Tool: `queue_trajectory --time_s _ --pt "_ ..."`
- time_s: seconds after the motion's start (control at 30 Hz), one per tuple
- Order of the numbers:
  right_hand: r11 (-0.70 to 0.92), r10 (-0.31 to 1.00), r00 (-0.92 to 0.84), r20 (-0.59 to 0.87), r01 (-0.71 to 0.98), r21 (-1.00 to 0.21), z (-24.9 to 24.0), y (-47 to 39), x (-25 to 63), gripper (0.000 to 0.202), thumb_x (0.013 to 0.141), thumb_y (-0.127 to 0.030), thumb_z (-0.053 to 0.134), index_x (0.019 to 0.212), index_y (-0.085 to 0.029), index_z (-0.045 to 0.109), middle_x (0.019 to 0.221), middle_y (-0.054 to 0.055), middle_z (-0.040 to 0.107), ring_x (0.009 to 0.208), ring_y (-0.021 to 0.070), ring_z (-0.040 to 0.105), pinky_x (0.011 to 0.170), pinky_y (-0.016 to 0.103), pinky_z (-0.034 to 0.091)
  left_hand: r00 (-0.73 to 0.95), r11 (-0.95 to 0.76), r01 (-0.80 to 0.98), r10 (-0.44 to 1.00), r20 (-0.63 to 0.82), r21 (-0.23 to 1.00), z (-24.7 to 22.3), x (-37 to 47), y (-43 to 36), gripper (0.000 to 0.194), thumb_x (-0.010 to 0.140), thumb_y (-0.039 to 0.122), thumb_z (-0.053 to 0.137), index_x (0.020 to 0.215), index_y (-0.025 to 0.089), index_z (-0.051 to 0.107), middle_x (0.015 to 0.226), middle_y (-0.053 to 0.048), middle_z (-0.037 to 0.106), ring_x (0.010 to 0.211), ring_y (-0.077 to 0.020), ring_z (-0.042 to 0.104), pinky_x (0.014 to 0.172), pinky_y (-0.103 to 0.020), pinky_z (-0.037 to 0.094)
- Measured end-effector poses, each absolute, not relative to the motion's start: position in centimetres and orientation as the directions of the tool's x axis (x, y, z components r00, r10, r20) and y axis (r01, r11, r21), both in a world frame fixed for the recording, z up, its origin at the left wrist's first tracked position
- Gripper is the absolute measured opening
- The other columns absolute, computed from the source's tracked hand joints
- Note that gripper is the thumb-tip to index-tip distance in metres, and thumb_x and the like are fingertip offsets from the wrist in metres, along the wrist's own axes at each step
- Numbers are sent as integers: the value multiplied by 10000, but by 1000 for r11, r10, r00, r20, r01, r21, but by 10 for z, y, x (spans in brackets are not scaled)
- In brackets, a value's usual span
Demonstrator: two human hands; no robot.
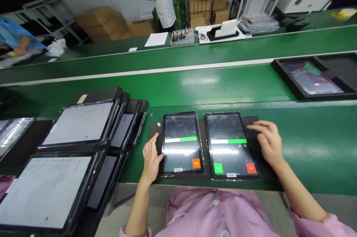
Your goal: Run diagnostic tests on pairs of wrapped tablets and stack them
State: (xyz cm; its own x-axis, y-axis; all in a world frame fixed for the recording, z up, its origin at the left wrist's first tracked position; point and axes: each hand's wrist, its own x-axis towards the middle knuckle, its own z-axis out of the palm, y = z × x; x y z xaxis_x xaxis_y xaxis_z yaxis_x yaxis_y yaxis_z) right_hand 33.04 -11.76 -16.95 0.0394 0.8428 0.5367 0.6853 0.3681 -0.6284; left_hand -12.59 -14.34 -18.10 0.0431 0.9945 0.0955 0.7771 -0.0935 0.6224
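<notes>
Head view: two tablets lie face up side by side on a black board [266, 170] at the near edge of a green table [315, 147]; the left tablet [182, 125] shows an orange square, the right tablet [225, 123] a green square and a red one; the left hand [151, 158] rests beside the left tablet, fingers close together, thumb spread away from them at the tablet's edge; the right hand [270, 144] is just beside the right tablet, index finger stretched toward its side edge, thumb apart from that finger; whether the fingertip touches, I cannot tell; stacked tablets [79, 121] stand to the left; a black tray [338, 66] holding a wrapped tablet [312, 77] lies at the far right
</notes>
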Motion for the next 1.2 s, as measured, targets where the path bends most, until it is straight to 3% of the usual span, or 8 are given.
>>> queue_trajectory --time_s 0.13,0.27,0.4,0.57,0.7,0.83,1.0,1.2 --pt "704 708 -553 439 606 -372 -158 -157 293 525 1024 -687 411 1072 -370 828 1404 85 625 1222 341 542 1046 561 410 135 -144 812 989 57 565 -184 -133 -143 912 823 305 437 1681 232 136 1715 -112 336 1586 -330 273 1296 -611 81" --pt "733 679 -667 307 585 -348 -151 -172 273 540 960 -777 475 1155 -396 806 1566 83 523 1338 386 468 1157 645 286 223 -202 855 975 13 478 -180 -136 -144 1009 817 225 487 1691 254 -17 1735 -138 284 1609 -357 223 1281 -674 7" --pt "603 797 -517 314 644 -470 -153 -150 301 594 997 -762 391 1296 -387 741 1611 90 459 1416 380 425 1192 640 280 371 -314 854 927 -61 414 -170 -144 -144 1044 921 297 549 1667 245 -179 1754 -214 170 1622 -399 166 1262 -720 37" --pt "130 943 88 320 789 -601 -187 -97 347 465 986 -647 499 1059 -315 817 1374 135 571 1289 377 510 1123 644 387 455 -336 820 873 -173 463 -155 -166 -125 1050 1011 447 524 1628 230 -298 1762 -252 -3 1636 -391 65 1272 -681 154" --pt "43 936 194 295 767 -640 -216 -73 355 414 886 -648 661 1063 -314 830 1389 128 520 1247 363 527 1099 607 426 387 -265 853 899 -205 451 -134 -153 -86 871 1042 547 458 1704 261 -30 1774 -200 55 1639 -388 58 1265 -699 140" --pt "-36 943 245 226 749 -662 -225 -69 353 381 822 -595 758 1084 -328 828 1405 129 496 1277 376 493 1083 612 433 450 -379 862 878 -161 337 -114 -96 -38 681 1025 549 513 1646 329 342 1770 -175 131 1630 -426 92 1214 -790 27" --pt "-117 957 269 110 703 -702 -217 -71 350 355 799 -517 781 1103 -340 825 1492 116 439 1330 390 463 1113 603 420 607 -557 790 771 -195 257 -99 -32 5 534 1068 523 459 1563 321 456 1713 -196 316 1612 -351 248 1208 -781 -52" --pt "-179 965 260 13 697 -694 -206 -71 348 434 792 -523 777 1202 -381 785 1508 99 428 1370 410 432 1118 619 418 602 -565 799 751 -271 208 -102 -16 14 476 1059 551 489 1438 277 582 1664 -218 403 1582 -392 312 1180 -821 -51"
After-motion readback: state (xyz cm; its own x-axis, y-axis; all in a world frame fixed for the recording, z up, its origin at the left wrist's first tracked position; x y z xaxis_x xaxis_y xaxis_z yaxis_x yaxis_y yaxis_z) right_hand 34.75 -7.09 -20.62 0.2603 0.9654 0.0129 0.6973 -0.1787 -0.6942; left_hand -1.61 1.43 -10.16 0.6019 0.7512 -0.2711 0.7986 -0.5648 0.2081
